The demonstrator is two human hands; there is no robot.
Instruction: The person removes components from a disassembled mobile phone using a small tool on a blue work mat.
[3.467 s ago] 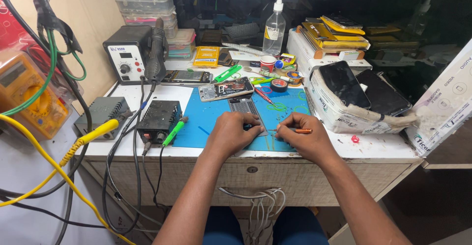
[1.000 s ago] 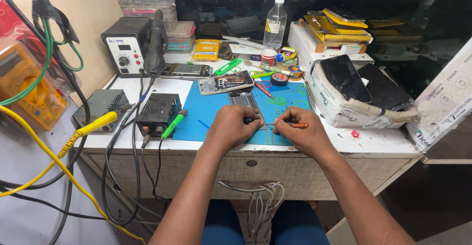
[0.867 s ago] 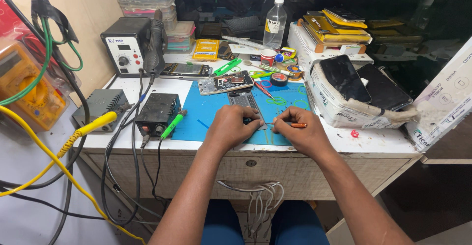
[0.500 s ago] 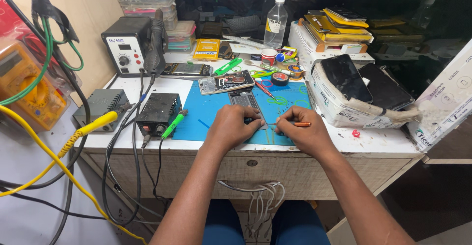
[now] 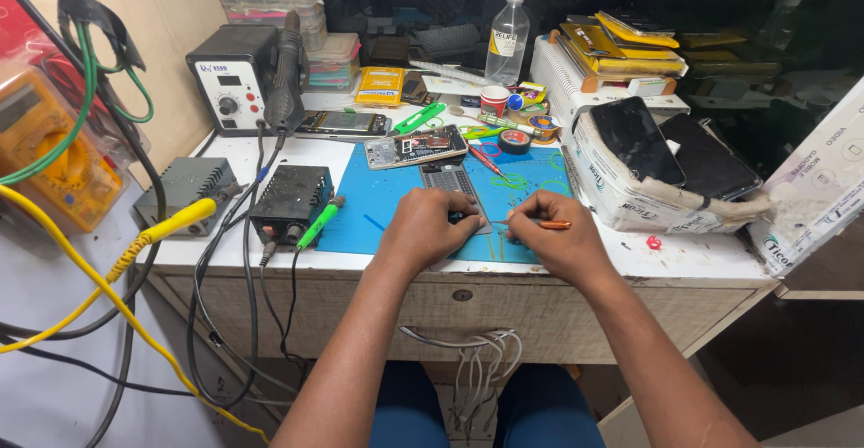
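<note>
While left hand (image 5: 430, 229) pins small dark part (image 5: 457, 218) flat at near edge of blue mat (image 5: 378, 203), fingers curled over it, right hand (image 5: 556, 241) pinches orange-tipped tool (image 5: 538, 224), tip toward part, for steady work.

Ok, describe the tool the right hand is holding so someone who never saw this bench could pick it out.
Start at the blue mat in the middle of the white workbench. At its near edge the right hand pinches a thin pen-like tool, lying almost level. Its orange end pokes out to the right, unlike the green-handled tool by the black box.
</note>
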